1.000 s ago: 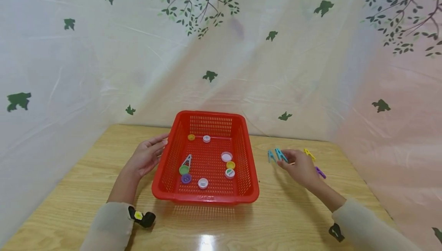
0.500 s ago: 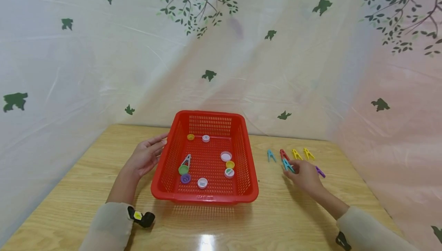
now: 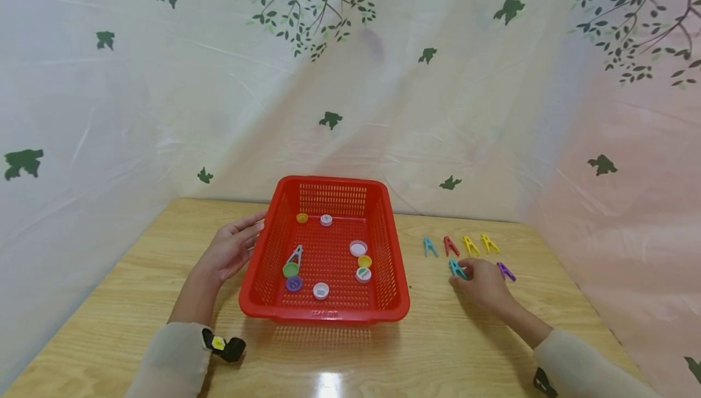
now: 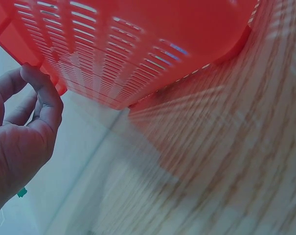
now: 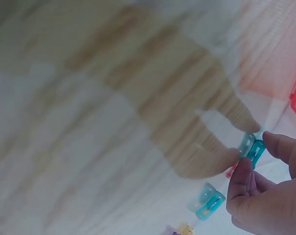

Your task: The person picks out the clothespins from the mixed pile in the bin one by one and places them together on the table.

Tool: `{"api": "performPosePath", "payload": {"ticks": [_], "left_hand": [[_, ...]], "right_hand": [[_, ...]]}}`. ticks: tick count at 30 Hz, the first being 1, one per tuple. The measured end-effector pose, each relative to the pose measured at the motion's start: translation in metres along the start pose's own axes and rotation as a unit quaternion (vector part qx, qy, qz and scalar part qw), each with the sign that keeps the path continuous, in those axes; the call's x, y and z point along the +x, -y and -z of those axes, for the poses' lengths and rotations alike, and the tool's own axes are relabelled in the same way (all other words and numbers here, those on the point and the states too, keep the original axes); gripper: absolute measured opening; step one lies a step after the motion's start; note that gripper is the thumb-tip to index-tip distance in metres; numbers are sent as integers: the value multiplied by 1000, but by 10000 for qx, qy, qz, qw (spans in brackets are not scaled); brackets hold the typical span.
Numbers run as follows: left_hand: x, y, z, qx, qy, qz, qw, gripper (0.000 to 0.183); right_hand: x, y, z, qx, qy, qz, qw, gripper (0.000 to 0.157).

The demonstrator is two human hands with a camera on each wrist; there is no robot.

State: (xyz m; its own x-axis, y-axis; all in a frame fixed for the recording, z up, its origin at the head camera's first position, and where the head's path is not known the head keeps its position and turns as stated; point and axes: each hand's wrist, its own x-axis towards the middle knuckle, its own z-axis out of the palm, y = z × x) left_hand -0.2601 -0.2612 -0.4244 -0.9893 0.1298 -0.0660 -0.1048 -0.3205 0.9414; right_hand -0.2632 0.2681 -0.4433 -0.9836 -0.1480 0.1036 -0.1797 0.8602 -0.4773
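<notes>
My right hand [image 3: 483,283] pinches a blue clothespin [image 3: 457,269] between thumb and fingertips, low over the table. In the right wrist view the clothespin [image 5: 255,153] shows between the fingertips. Behind it lie another blue clothespin [image 3: 430,246], a red one [image 3: 451,246] and two yellow ones [image 3: 471,245]. A purple clothespin [image 3: 506,271] lies just right of the hand. My left hand [image 3: 234,249] holds the left rim of a red plastic basket [image 3: 324,314]; in the left wrist view bent fingers meet at this rim.
Inside the basket are several bottle caps, among them a green one [image 3: 291,270] and a purple one [image 3: 294,283], plus a grey clothespin [image 3: 296,255]. The wooden table [image 3: 432,349] ends at a leaf-patterned cloth [image 3: 263,118] behind and at the sides.
My right hand has moved the blue clothespin slightly right and toward me, to below the row. The red and one yellow clothespin have come into sight. The left hand stays at the basket.
</notes>
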Motion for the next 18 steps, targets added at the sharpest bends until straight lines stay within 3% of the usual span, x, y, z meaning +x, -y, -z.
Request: {"api": "performPosePath", "payload": {"ticks": [8,18], "left_hand": [[1,1,-1,31,-17,44,10000,56],[2,1,0,-17,-32,44,10000,55]], "right_hand": [[2,-3,3,-65,169,80,9998,51],[9,-3,8,-275,438,514,9973,36]]}}
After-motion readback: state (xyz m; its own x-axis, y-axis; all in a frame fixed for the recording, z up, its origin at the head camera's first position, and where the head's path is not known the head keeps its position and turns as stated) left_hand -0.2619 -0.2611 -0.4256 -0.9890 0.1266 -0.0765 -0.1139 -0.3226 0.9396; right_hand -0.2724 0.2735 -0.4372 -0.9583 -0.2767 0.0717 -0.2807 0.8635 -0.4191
